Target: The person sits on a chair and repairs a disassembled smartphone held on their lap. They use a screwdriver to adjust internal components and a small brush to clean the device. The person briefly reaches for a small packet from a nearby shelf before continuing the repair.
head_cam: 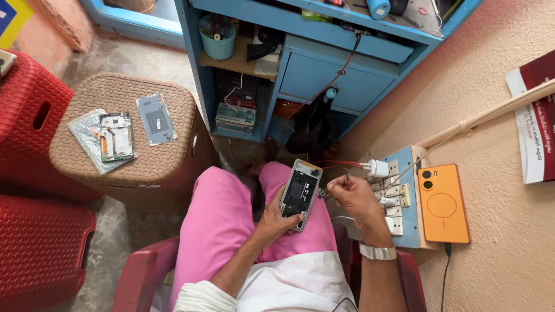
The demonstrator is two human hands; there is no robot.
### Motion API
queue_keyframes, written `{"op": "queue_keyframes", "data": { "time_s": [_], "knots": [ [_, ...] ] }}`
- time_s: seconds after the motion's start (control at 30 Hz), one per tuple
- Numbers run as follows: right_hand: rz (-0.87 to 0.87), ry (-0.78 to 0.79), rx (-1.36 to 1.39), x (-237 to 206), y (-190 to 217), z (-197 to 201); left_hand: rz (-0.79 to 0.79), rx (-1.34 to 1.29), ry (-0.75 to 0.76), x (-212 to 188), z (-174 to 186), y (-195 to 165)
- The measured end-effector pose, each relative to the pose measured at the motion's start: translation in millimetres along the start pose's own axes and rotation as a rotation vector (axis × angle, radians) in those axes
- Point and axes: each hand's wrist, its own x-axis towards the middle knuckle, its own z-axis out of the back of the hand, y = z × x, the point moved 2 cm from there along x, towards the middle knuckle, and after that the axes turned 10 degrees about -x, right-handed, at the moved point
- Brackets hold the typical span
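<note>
Phone, back cover off, sits clamped in your left hand over your lap, its long axis running up and slightly right. Your right hand, just right of its top edge, pinches a thin tool, the nearer hand there.

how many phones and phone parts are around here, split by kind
Opened phone in the left hand: 1
Orange phone on the switchboard: 1
Opened phone frame on the wicker stool: 1
Grey back panel on the stool: 1
Total: 4
</note>
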Motion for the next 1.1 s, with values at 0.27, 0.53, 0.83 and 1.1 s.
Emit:
{"op": "queue_keyframes", "data": {
  "time_s": [0.27,0.53,0.83,1.1],
  "knots": [
    [0.001,0.016,0.170,-3,60,23,-0.092,0.032,0.041,7,0,8],
    [0.325,-0.267,0.031,95,221,94,-0.144,-0.125,0.149,25,-2,13],
    [0.643,-0.518,-0.468,252,350,93,-0.033,-0.037,-0.029,64,-11,11],
    [1.028,-0.748,-1.371,276,341,70,-0.036,-0.019,-0.145,79,-12,19]
  ]
}}
